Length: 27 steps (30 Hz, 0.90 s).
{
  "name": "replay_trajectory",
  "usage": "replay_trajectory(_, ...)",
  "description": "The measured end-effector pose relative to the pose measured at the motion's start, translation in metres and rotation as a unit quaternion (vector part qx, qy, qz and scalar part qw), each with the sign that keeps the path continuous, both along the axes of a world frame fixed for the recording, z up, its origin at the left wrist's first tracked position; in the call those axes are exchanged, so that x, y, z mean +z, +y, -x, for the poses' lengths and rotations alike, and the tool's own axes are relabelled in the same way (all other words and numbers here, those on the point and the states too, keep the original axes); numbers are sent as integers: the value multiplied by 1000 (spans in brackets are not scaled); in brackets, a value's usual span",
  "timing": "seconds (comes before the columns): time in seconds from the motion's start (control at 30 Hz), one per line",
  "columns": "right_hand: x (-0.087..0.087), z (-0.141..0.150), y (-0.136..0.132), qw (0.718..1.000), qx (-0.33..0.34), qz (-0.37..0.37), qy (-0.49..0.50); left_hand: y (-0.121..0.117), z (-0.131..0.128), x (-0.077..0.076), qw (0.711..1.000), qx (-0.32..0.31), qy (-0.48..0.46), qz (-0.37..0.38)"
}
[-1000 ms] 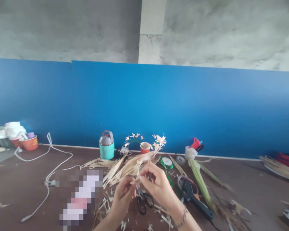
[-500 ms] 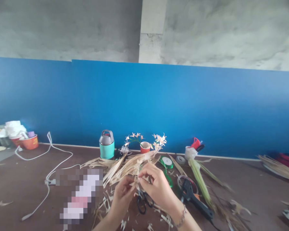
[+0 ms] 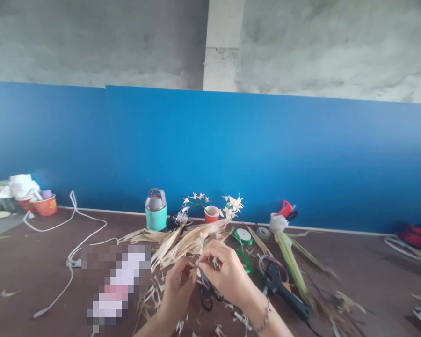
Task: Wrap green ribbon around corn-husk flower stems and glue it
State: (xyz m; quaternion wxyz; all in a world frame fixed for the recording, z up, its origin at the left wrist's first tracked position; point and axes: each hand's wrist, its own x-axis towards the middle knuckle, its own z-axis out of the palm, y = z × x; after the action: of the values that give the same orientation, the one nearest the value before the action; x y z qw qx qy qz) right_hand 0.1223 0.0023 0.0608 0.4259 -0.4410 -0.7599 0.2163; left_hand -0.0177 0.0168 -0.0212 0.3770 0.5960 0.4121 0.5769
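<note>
My left hand [image 3: 178,286] pinches a small pale flower [image 3: 194,273] that looks made of dried husk, its pointed petals hanging downward. The fingertips of my right hand [image 3: 224,267] are closed on the top of the same flower, touching the left fingertips. Under the hands lie dark-handled scissors [image 3: 206,298], their blades partly hidden. Just beyond the hands is a heap of dried husk strips [image 3: 185,241]. Small husk scraps [image 3: 156,292] are scattered around. Behind the heap, sprays of similar flowers [image 3: 234,204] stand by a red paper cup [image 3: 211,215].
A black glue gun [image 3: 286,291] lies to the right, near green husk stalks [image 3: 290,262]. A green ribbon spool [image 3: 243,236] sits beyond my right hand. A teal container [image 3: 156,213] stands against the blue partition [image 3: 210,150]. A white cable [image 3: 70,252] crosses the table's left side.
The flower has turned, so its petals now point down and show more clearly between my fingers. Both hands stay in nearly the same place.
</note>
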Motion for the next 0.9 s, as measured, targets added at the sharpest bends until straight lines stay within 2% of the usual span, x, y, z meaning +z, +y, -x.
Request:
replay_trajectory(0.17,1,0,-1,1000,-3,5,-8,-1,-1,3,1000,13,5,-18)
replay_trajectory(0.43,1,-1,-1,1000,9,0,-3,1,1,-4,998,25,49,-36)
replay_trajectory(0.9,-2,-1,0,996,10,-56,-73,3,2,-9,992,61,98,-46)
